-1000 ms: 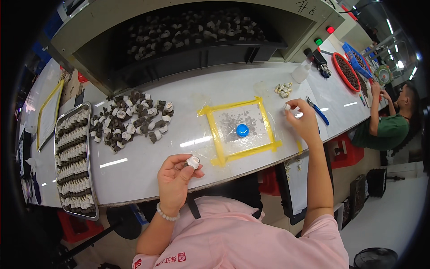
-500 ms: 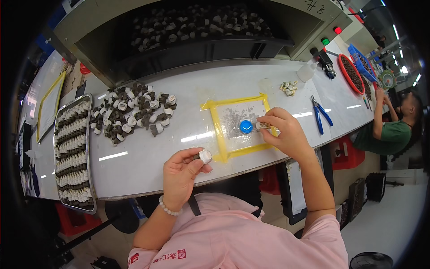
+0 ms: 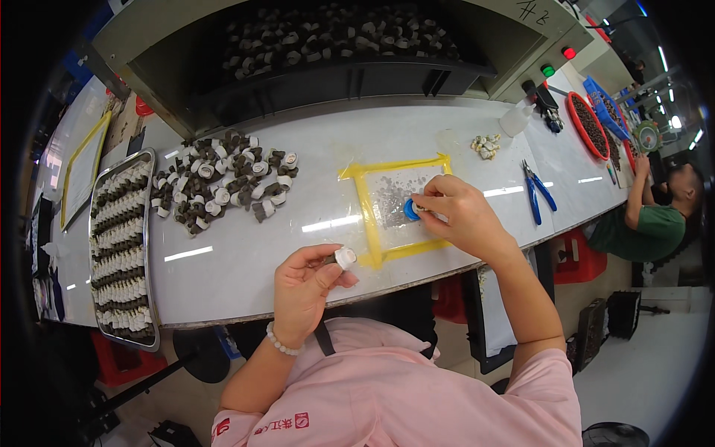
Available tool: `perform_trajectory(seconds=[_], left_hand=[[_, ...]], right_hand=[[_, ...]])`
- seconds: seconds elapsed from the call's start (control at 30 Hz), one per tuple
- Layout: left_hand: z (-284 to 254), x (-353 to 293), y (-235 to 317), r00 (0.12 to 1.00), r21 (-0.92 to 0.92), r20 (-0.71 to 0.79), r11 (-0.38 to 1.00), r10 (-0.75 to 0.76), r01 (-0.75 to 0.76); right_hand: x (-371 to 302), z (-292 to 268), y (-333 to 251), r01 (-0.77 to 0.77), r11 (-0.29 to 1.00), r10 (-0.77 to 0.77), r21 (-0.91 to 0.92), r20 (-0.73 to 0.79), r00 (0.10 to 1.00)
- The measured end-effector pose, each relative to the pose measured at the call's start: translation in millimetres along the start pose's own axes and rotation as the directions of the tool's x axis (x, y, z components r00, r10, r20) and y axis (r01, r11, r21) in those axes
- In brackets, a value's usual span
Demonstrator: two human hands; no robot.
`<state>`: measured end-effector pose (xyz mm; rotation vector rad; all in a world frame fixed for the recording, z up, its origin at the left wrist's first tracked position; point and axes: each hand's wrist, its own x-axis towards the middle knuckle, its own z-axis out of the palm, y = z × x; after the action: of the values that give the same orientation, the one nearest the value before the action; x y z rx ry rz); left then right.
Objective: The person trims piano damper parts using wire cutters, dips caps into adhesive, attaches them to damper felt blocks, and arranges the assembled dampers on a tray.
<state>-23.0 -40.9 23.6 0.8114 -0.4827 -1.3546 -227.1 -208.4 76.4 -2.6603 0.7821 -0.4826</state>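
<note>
Between the fingers and thumb of my left hand (image 3: 299, 292) is a small piece with a white round top (image 3: 345, 258) and a dark brown body. My right hand (image 3: 463, 216) pinches a small pale piece, mostly hidden by the fingertips, right at a blue round cap (image 3: 410, 210). That cap sits on a clear sheet (image 3: 392, 237) edged with yellow tape (image 3: 366, 216) and speckled with grey spots. Whether the pale piece touches the cap's inside, I cannot tell. A loose pile of similar white-and-brown pieces (image 3: 221, 195) lies left of my hands.
A metal tray (image 3: 153, 298) with rows of pieces stands at the left. Ahead is a black bin (image 3: 298, 95) full of them. Small pale pieces (image 3: 485, 146), a clear bottle (image 3: 515, 119) and blue-handled pliers (image 3: 533, 200) lie right. A person (image 3: 648, 223) works at far right.
My right hand has moved left, bringing its small piece from beside the blue cap to the cap. The left hand keeps its hold, almost unmoved.
</note>
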Motion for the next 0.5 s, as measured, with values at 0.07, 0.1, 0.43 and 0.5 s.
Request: perform_trajectory(seconds=[0.07,0.1,0.43,0.5], left_hand=[[-1.1,0.2,-0.1,1.0,-0.03,0.01,1.0,0.002,-0.001],[-1.0,0.1,-0.1,1.0,-0.033,0.006,0.999,0.004,-0.004],[-1.5,-0.6,-0.1,1.0,-0.048,-0.004,0.999,-0.011,0.01],[-1.3,-0.7,-0.2,1.0,-0.052,0.0,0.999,-0.006,0.006]], right_hand=[[-0.6,1.3,0.3,-0.01,0.999,0.01,0.034,-0.019,1.0],[-1.3,1.8,0.3,-0.02,0.997,0.023,0.068,-0.04,0.999],[-14.2,11.2,-14.6,-0.171,0.829,0.253,0.532,-0.084,0.964],[-15.8,14.8,-21.5,-0.152,0.753,0.251,0.64,-0.066,0.966]])
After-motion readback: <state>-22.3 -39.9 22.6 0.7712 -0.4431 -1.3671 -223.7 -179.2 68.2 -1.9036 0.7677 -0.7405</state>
